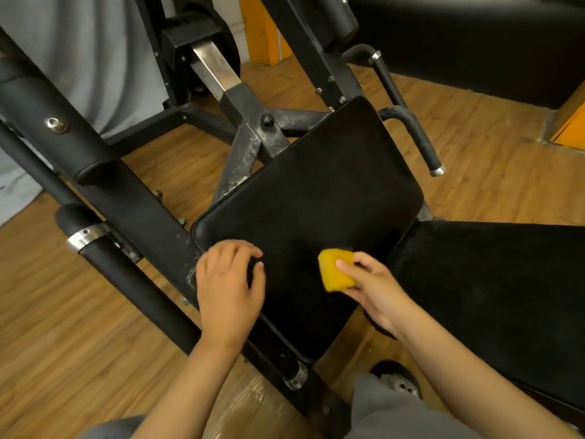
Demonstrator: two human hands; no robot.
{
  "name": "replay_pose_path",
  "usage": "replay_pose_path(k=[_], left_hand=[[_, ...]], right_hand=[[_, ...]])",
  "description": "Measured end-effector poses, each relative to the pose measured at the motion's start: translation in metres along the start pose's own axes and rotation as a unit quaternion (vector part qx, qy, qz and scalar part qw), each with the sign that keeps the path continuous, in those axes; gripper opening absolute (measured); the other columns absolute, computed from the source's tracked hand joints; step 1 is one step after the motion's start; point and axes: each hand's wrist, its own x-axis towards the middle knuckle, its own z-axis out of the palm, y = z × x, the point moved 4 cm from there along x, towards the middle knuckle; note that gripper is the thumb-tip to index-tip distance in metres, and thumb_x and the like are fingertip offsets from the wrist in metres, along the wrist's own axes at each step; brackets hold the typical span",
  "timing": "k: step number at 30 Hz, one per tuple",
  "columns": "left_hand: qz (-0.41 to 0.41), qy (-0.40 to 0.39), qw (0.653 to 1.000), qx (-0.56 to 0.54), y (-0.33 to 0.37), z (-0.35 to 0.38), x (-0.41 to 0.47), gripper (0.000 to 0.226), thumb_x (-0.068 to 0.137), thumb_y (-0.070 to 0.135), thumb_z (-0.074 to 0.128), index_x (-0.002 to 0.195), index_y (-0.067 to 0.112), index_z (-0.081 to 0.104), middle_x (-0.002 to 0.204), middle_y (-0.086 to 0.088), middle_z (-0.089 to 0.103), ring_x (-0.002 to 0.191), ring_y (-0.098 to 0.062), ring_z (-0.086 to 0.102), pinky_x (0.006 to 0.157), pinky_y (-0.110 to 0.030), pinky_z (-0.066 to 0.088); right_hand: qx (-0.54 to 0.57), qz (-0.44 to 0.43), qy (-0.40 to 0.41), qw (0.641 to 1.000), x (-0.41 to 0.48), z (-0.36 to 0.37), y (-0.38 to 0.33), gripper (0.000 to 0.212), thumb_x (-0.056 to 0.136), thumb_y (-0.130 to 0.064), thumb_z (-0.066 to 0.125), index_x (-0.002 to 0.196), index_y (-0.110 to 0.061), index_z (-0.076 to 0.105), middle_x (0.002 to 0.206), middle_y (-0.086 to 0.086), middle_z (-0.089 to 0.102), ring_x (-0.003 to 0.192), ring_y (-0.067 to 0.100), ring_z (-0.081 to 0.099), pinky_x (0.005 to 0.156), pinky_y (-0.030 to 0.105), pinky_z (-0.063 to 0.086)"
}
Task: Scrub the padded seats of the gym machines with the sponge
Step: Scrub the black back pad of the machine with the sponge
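Two hands are down by one black padded seat (316, 191). The left hand (229, 280) rests on the seat's near left corner, fingers bent a little, holding nothing. The right hand (370, 289) pinches one yellow sponge (336, 270) at the near part of the seat; I cannot tell if it touches. One more black pad (490, 280) sits just to the right. Two black handles (424, 144) stick out behind the seat. A brown wood floor (63, 312) lies below.
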Motion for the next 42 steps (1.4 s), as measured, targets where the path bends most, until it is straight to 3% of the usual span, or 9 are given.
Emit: replay_pose_path(k=[4, 13, 17, 22, 25, 30, 34, 38, 42], left_hand=[[-0.169, 0.081, 0.982, -0.018, -0.022, 0.002, 0.0, 0.026, 0.086, 0.018, 0.066, 0.111, 0.014, 0.061, 0.127, -0.004, 0.055, 0.124, -0.024, 0.042, 0.102, -0.042, 0.034], [-0.236, 0.103, 0.965, -0.05, -0.026, 0.004, -0.003, 0.031, 0.083, 0.014, 0.067, 0.112, 0.01, 0.057, 0.131, -0.009, 0.047, 0.123, -0.026, 0.043, 0.102, -0.043, 0.036], [-0.241, 0.094, 0.965, -0.041, -0.027, 0.006, -0.003, 0.03, 0.082, 0.015, 0.067, 0.11, 0.011, 0.058, 0.131, -0.009, 0.046, 0.121, -0.026, 0.043, 0.101, -0.044, 0.038], [-0.238, 0.089, 0.966, -0.049, -0.029, 0.006, -0.004, 0.03, 0.082, 0.016, 0.067, 0.11, 0.011, 0.058, 0.131, -0.008, 0.045, 0.121, -0.025, 0.042, 0.101, -0.047, 0.04], [-0.245, 0.097, 0.962, -0.065, -0.029, 0.006, -0.004, 0.034, 0.082, 0.015, 0.067, 0.113, 0.01, 0.055, 0.131, -0.007, 0.046, 0.122, -0.022, 0.041, 0.105, -0.043, 0.037], [-0.261, 0.112, 0.954, -0.095, -0.03, 0.005, -0.004, 0.042, 0.082, 0.012, 0.065, 0.121, 0.007, 0.05, 0.132, -0.007, 0.046, 0.126, -0.021, 0.041, 0.108, -0.042, 0.035], [-0.263, 0.106, 0.954, -0.096, -0.031, 0.006, -0.004, 0.045, 0.082, 0.012, 0.066, 0.123, 0.008, 0.049, 0.133, -0.008, 0.045, 0.128, -0.022, 0.041, 0.109, -0.047, 0.036], [-0.266, 0.107, 0.953, -0.1, -0.03, 0.005, -0.004, 0.048, 0.082, 0.013, 0.067, 0.126, 0.008, 0.048, 0.134, -0.008, 0.045, 0.129, -0.021, 0.04, 0.11, -0.045, 0.035], [-0.267, 0.112, 0.951, -0.107, -0.031, 0.006, -0.004, 0.052, 0.081, 0.012, 0.066, 0.129, 0.006, 0.046, 0.132, -0.008, 0.046, 0.127, -0.022, 0.041, 0.109, -0.047, 0.036]], right_hand=[[-0.065, -0.055, 0.142, 0.986, 0.046, -0.025, -0.027, 0.043, 0.087, -0.009, 0.067, 0.126, -0.014, 0.051, 0.12, 0.011, 0.057, 0.107, 0.023, 0.06, 0.092, 0.041, 0.053], [-0.29, -0.155, 0.34, 0.881, 0.089, -0.042, -0.025, 0.042, 0.09, -0.014, 0.065, 0.129, -0.018, 0.052, 0.122, 0.004, 0.058, 0.113, 0.02, 0.057, 0.094, 0.031, 0.048], [-0.29, -0.213, 0.291, 0.886, 0.079, -0.005, -0.012, 0.037, 0.086, -0.016, 0.07, 0.122, -0.015, 0.059, 0.104, 0.0, 0.061, 0.102, 0.015, 0.059, 0.086, 0.023, 0.045], [-0.33, -0.286, 0.111, 0.893, 0.07, 0.048, -0.009, 0.032, 0.082, -0.01, 0.073, 0.112, -0.019, 0.062, 0.097, -0.013, 0.06, 0.087, -0.006, 0.056, 0.077, 0.004, 0.043], [-0.353, -0.312, 0.159, 0.868, 0.08, 0.035, -0.024, 0.028, 0.084, -0.008, 0.07, 0.111, -0.013, 0.063, 0.094, -0.006, 0.06, 0.079, -0.003, 0.055, 0.074, 0.004, 0.042], [-0.348, -0.258, 0.299, 0.85, 0.109, -0.005, -0.051, 0.028, 0.09, -0.012, 0.062, 0.118, -0.014, 0.058, 0.114, 0.007, 0.063, 0.106, 0.02, 0.06, 0.093, 0.029, 0.046], [-0.315, -0.192, 0.391, 0.843, 0.123, -0.025, -0.072, 0.031, 0.092, -0.01, 0.058, 0.122, -0.014, 0.055, 0.123, 0.008, 0.057, 0.115, 0.024, 0.056, 0.095, 0.031, 0.044], [-0.281, -0.186, 0.404, 0.85, 0.125, -0.013, -0.084, 0.033, 0.091, -0.01, 0.06, 0.123, -0.016, 0.055, 0.124, 0.006, 0.057, 0.116, 0.022, 0.055, 0.096, 0.032, 0.045], [-0.311, -0.278, 0.299, 0.858, 0.109, 0.034, -0.07, 0.03, 0.087, -0.013, 0.066, 0.116, -0.018, 0.057, 0.112, 0.003, 0.062, 0.106, 0.019, 0.06, 0.094, 0.035, 0.05]])
